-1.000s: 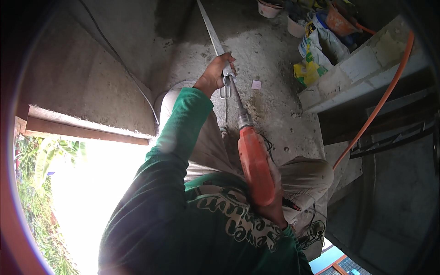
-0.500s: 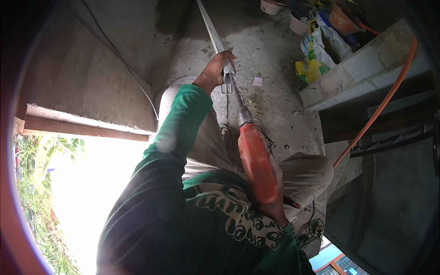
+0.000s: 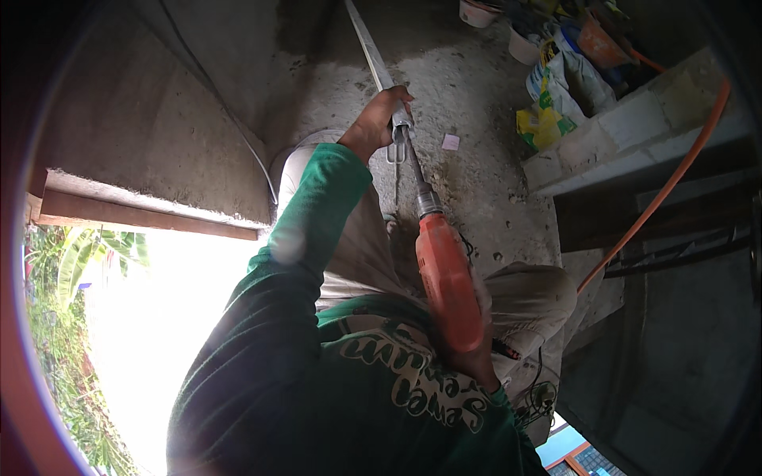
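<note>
My left hand (image 3: 376, 119) is wrapped around the near end of a long, pale metal bar (image 3: 367, 49) that reaches away to the far edge. My right hand (image 3: 476, 363), partly hidden behind an orange-red power drill (image 3: 451, 282), grips it close to my body. From the drill's silver chuck (image 3: 429, 201) a long bit (image 3: 415, 165) runs up to the bar's open end beside my left hand. Whether the tip sits inside the bar or against it I cannot tell. Just below my left hand shows a thin metal rod with a loop (image 3: 396, 153).
A low block wall (image 3: 619, 131) stands at the right, with bags (image 3: 571, 83) and buckets (image 3: 524, 44) behind it. An orange hose (image 3: 667, 186) curves down the right side. Cables (image 3: 540, 401) lie by my right knee. A bright opening is at the left. A small pale card (image 3: 451, 142) lies on the concrete floor.
The view has shifted slightly, so the surroundings sit a little differently. Both hands keep their grips, and the drill and bar hold nearly the same position relative to each other.
</note>
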`<state>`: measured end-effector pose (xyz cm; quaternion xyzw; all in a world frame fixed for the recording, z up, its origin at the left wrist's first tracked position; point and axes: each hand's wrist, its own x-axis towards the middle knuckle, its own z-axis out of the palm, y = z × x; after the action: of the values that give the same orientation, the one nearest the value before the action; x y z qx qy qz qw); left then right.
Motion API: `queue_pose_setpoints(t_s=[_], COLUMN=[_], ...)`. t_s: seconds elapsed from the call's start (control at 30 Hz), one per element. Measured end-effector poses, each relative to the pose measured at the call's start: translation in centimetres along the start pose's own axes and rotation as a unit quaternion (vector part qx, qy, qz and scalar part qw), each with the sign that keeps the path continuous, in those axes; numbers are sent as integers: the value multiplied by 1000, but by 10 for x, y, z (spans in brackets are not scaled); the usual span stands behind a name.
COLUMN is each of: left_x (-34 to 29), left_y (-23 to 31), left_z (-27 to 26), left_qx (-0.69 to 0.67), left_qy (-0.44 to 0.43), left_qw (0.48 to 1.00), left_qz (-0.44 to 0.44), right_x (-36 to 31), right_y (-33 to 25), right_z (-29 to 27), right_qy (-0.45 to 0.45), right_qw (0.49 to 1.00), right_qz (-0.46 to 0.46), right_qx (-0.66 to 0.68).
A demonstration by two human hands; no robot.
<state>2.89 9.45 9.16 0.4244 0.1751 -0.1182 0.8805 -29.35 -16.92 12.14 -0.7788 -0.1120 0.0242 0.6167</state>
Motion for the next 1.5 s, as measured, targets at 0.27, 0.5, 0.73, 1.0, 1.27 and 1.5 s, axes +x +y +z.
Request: queue_pose_setpoints(t_s=[0.27, 0.5, 0.73, 1.0, 1.27, 1.5], left_x=[0, -4, -4, -8, -4, 11], left_y=[-2, -5, -1, -1, 8, 14], left_z=[2, 4, 4, 6, 9, 6], left_qx=[15, 35, 21, -9, -35, -98], left_qy=[1, 18, 8, 14, 8, 10], left_qw=[1000, 999, 1000, 1000, 999, 995], left_qz=[6, 1, -11, 2, 27, 7], right_x=[2, 5, 4, 0, 10, -4], right_y=[-19, -12, 4, 8, -22, 2], right_z=[-5, -4, -6, -4, -4, -13], right_qy=[-16, -18, -33, -15, -14, -31], right_qw=[1000, 999, 998, 993, 1000, 993], right_qz=[-1, 25, 41, 74, -5, 69], right_qx=[-21, 27, 34, 87, -27, 93])
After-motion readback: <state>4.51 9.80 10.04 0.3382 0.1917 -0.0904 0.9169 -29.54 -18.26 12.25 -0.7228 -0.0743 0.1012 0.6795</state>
